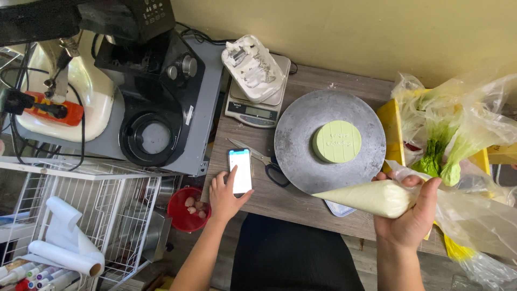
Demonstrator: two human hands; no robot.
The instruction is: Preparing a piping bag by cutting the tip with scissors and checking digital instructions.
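Note:
My right hand grips a piping bag filled with cream-coloured icing, its tip pointing left over the table's front edge. My left hand rests on the table, its fingers touching a lit smartphone. A small round pale green cake sits in the middle of a grey turntable. Black-handled scissors lie between the phone and the turntable.
A digital scale with a white plastic tray stands at the back. A black machine is at left, a red bowl and a white wire rack below it. Plastic bags with more green piping bags lie at right.

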